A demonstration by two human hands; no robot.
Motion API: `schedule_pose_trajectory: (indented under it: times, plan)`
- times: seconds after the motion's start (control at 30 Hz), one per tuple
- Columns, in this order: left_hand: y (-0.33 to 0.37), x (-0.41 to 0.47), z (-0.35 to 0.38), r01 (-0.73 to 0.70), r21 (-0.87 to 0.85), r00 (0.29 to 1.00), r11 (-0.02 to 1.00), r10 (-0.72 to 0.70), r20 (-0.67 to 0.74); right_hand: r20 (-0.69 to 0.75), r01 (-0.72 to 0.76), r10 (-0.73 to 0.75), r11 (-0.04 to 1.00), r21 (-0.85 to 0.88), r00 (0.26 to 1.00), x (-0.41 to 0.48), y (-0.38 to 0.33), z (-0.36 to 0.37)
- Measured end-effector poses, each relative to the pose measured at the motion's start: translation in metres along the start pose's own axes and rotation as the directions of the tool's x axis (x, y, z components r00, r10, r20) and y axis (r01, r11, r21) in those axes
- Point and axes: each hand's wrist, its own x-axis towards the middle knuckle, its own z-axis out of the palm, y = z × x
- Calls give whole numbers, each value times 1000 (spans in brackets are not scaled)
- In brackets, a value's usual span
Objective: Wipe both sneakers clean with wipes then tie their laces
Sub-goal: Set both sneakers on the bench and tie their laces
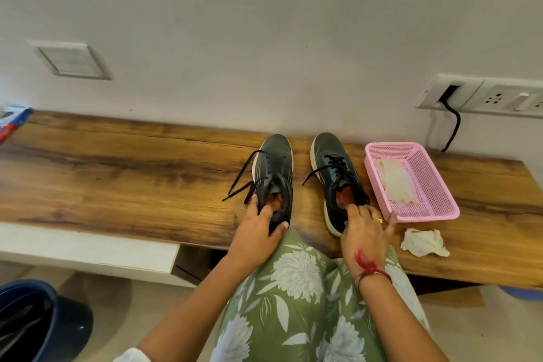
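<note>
Two dark sneakers with white soles stand side by side on the wooden bench (117,179), toes toward the wall. My left hand (260,225) grips the heel collar of the left sneaker (274,167), thumb round the back. My right hand (364,226) holds the heel of the right sneaker (335,167), fingers hooked into its opening. Both pairs of black laces hang loose and untied. A crumpled used wipe (424,242) lies on the bench right of my right hand. More white wipes (395,182) lie in a pink basket (440,194).
The wall rises just behind the sneakers, with a socket plate (499,98) and a black cable (454,126) at the right. A dark blue bin (38,323) stands on the floor at lower left. A red and blue packet (13,122) lies at the bench's far left.
</note>
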Motion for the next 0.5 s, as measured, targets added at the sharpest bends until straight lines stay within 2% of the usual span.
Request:
schedule_pose_trajectory:
  times: [0.07, 0.13, 0.2, 0.23, 0.27, 0.3, 0.33, 0.37, 0.43, 0.47, 0.5]
  plan:
    - [1, -5, 0, -21, -53, 1000, 998, 22, 21, 4, -18, 18, 1000, 17, 1000, 0, -1, -2]
    - [-1, -6, -4, -40, -132, 999, 990, 37, -23, -2, -15, 15, 997, 71, 1000, -3, -1, -4]
    - [-5, -1, -10, -61, -172, 989, 983, 37, -143, -30, 72, -66, 967, 244, 997, -10, -10, -16]
    - [-8, 5, -14, -60, -178, 982, 982, 26, -189, -52, 128, -117, 909, 396, 992, -13, -19, -27]
    - [-10, 12, -19, -42, -193, 978, 980, 1, -208, -53, 136, -131, 794, 593, 990, -16, -32, -38]
    - [-11, 21, -23, -13, -222, 977, 975, -34, -210, 11, 68, -121, 627, 776, 993, -18, -48, -50]
    - [-13, 31, -28, 20, -259, 976, 966, -75, -206, 140, -79, -112, 433, 898, 984, -19, -66, -58]
    - [-12, 42, -34, 46, -292, 970, 955, -113, -217, 305, -275, -107, 226, 934, 946, -18, -84, -62]
    - [-10, 61, -45, 96, -323, 953, 941, -181, -242, 600, -610, -115, -187, 770, 792, -7, -115, -58]
    - [-10, 70, -50, 122, -329, 950, 937, -206, -233, 689, -681, -113, -332, 653, 716, 1, -126, -55]
    - [-8, 78, -54, 146, -320, 953, 936, -219, -207, 750, -706, -89, -424, 567, 656, 9, -135, -52]
